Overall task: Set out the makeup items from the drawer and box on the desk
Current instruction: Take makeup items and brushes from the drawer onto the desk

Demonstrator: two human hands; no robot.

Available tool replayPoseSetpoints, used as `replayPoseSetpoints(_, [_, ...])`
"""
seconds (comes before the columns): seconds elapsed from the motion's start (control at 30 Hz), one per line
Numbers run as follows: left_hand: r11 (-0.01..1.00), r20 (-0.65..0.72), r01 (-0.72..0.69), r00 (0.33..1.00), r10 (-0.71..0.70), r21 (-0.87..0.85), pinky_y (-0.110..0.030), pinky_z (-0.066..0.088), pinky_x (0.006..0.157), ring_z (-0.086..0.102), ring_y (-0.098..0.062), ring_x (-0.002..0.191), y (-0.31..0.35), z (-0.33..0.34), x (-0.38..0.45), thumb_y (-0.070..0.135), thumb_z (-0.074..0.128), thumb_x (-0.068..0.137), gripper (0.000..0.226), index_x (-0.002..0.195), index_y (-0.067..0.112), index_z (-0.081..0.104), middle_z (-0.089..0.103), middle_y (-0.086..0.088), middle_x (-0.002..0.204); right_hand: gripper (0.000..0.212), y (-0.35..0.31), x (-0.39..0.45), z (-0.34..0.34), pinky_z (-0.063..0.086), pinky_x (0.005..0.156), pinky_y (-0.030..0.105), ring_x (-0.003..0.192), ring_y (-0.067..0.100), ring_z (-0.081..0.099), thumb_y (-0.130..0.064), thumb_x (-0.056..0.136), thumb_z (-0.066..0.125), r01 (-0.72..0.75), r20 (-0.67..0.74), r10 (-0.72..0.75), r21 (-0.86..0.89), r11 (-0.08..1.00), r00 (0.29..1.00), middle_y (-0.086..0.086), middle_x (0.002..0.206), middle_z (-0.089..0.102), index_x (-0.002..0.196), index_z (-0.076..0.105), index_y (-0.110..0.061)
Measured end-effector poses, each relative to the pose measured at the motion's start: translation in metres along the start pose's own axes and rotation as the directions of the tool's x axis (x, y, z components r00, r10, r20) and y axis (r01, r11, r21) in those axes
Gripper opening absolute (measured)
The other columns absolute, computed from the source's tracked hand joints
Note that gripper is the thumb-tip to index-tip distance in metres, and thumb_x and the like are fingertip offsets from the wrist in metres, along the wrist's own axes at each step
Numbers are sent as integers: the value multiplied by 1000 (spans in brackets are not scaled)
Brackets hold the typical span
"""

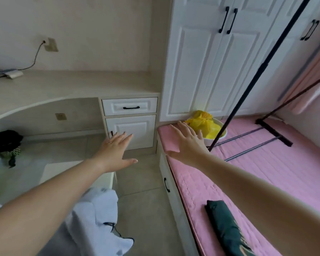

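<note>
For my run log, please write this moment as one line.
left hand: open, empty | right hand: open, empty | drawer: closed | desk: no makeup visible

Drawer (129, 106) under desk (72, 85), above cabinet door (130, 130); bed (257, 163) right; perhaps a bin (215, 136) behind.

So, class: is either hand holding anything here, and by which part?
Nothing is held. The left hand and right hand are both open, fingers spread, in the air.

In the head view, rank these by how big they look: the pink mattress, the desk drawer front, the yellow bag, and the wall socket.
1. pink mattress
2. desk drawer front
3. yellow bag, looks close to the drawer front and is partly hidden, so that order is unsure
4. wall socket
</note>
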State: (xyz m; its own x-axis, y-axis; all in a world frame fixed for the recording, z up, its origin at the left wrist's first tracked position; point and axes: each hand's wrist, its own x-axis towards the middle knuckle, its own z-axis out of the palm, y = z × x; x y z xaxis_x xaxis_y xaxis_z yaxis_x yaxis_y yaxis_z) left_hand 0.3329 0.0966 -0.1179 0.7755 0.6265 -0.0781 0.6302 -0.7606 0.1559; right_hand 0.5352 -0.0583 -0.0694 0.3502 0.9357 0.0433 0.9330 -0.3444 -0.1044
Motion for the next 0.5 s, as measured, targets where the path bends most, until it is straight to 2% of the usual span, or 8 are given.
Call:
replayPoseSetpoints(0.2, [991,39,108,994,-105,-83,-47,4,118,-6,-22,148,-22,18,69,63,49,84,92,151,24,-1,-1,0,161,91,26,96,32,-1,116,57,148,22,-3,-61,81,55,80,96,-80,5,997,992,3,160,0,151,5,-30])
replayPoseSetpoints(0.5, [961,42,210,978,-206,-182,-43,10,119,0,-24,148,-97,29,228,64,52,82,94,152,23,3,3,-3,161,89,43,276,83,-3,115,55,147,20,-7,-57,84,55,188,232,-186,13,982,955,2,160,-5,151,2,-30])
